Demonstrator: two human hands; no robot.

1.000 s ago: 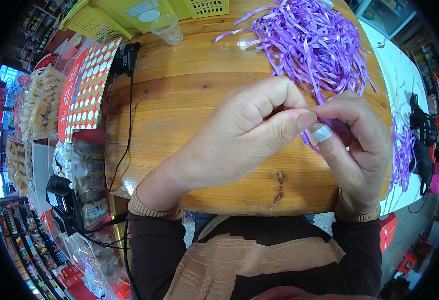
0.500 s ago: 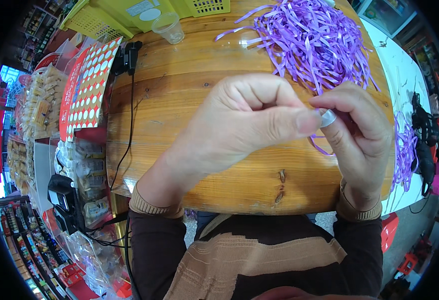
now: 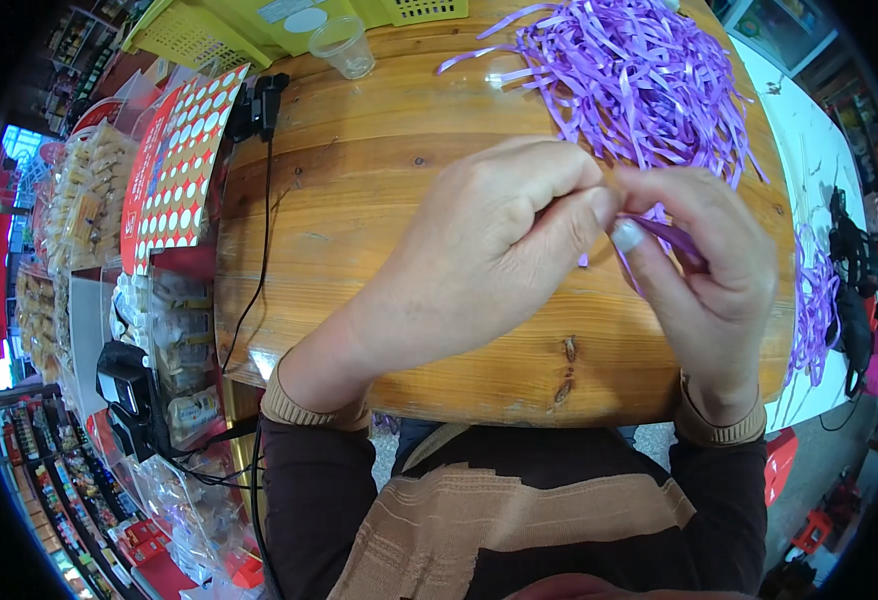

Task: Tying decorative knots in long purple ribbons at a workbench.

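purple satin ribbon (image 3: 673, 237): narrow, glossy, folded or bunched where it shows between the fingers, darker there than the loose ribbon beyond. position: at the meeting fingertips, above the wooden table (image 3: 439, 385), with a thin length showing below the hands.

right hand (image 3: 714, 255): grasping the ribbon, thumb below, index finger above; a pale patch shows at the thumb tip, nature unclear. left hand (image 3: 484, 235): thumb pressed against the curled index finger, closed in a pinch; cannot tell what lies between them, the spot being hidden. fingertips of both hands are together or nearly so.

counts: hands, two. ribbon masses, two: a large heap (image 3: 644, 85) of shiny purple strands at the table's far right, and a smaller bundle (image 3: 812, 305) on the white surface (image 3: 814, 130) to the right. strands too tangled to number. clear plastic cup (image 3: 344, 48), one, beside the yellow crate (image 3: 204, 45), also one. dotted carton (image 3: 177, 165), one, at left.
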